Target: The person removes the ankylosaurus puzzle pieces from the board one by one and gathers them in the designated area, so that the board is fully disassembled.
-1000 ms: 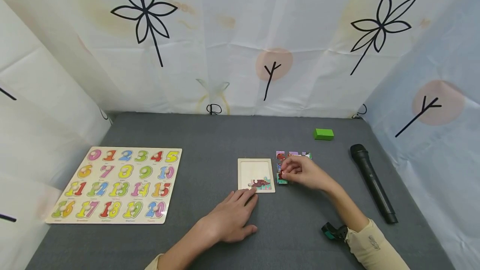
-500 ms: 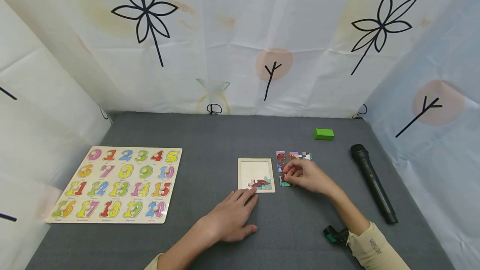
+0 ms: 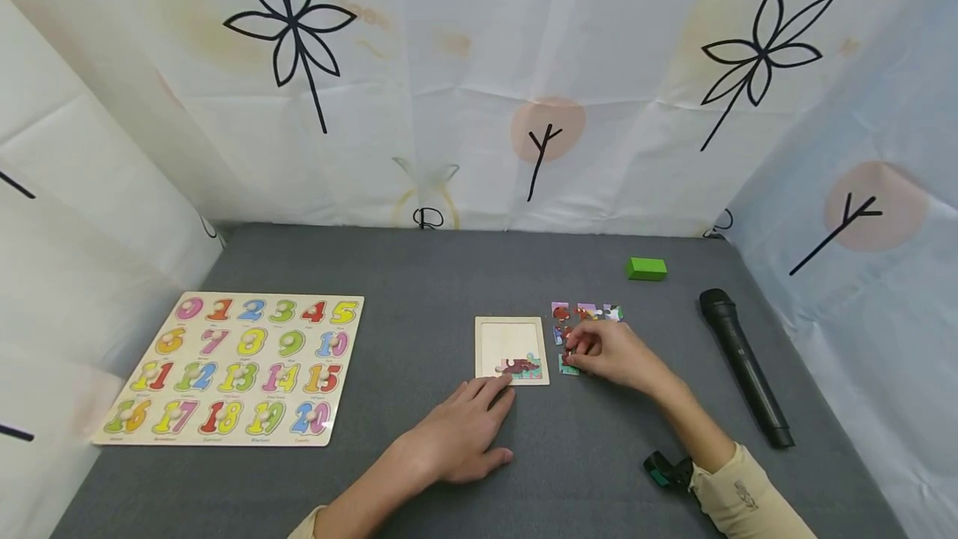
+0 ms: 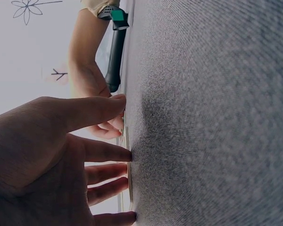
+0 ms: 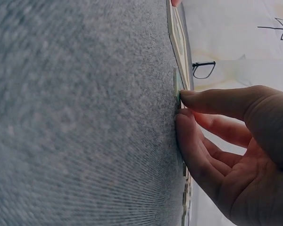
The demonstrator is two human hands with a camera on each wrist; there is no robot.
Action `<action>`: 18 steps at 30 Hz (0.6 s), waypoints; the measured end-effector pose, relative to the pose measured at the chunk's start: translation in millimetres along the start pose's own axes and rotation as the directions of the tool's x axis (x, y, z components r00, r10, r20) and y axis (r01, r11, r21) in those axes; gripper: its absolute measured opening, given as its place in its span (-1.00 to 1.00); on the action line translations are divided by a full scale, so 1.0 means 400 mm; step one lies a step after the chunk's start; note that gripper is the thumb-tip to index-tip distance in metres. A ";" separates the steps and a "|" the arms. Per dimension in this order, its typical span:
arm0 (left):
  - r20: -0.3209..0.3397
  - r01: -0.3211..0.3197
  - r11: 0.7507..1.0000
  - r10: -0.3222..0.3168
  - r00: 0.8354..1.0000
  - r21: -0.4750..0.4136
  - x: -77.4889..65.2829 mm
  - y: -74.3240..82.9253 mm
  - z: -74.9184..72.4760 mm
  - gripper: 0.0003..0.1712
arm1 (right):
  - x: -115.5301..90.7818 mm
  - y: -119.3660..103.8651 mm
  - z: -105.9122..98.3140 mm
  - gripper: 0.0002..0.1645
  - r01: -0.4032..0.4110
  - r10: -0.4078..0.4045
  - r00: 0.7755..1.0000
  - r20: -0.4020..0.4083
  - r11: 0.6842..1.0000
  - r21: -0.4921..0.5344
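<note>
In the head view a small wooden puzzle tray (image 3: 511,335) lies mid-table, with a few joined jigsaw pieces (image 3: 522,367) in its lower right corner. My left hand (image 3: 471,427) rests flat at the tray's near edge, fingers spread, fingertips at the rim. Just right of the tray, my right hand (image 3: 614,353) pinches a jigsaw piece (image 3: 569,370) between thumb and forefinger. In the right wrist view that piece (image 5: 176,82) lies low at the cloth, its far part hidden by the fingertips. Several loose jigsaw pieces (image 3: 586,310) lie behind the right hand, partly covered by it.
A wooden number board (image 3: 232,368) with numerals 0 to 20 lies at the left. A green block (image 3: 646,269) sits at the back right. A black microphone (image 3: 744,366) lies along the right side. White curtains (image 3: 464,65) border the grey table.
My right hand has shifted slightly right and nearer, drawing the pinched jigsaw piece a little away from the tray. The left hand has stayed still.
</note>
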State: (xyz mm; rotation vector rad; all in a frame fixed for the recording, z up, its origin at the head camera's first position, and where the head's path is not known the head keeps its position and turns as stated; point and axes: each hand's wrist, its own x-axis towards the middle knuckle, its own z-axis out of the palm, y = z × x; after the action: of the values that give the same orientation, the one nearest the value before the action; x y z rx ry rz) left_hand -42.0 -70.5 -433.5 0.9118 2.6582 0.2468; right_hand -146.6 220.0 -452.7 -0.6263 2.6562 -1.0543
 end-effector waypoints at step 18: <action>-0.044 -0.026 1.000 0.026 0.999 0.008 0.000 -0.012 -0.002 -0.16 | -0.003 -0.011 -0.004 -0.84 0.041 -0.041 0.999 -0.007 0.999 0.017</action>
State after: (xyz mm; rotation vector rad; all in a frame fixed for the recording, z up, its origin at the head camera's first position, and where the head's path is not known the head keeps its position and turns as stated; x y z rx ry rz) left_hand -45.2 -74.5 -433.9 0.9543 2.6913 0.2659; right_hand -144.8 218.7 -448.4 -0.6781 2.6480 -1.0916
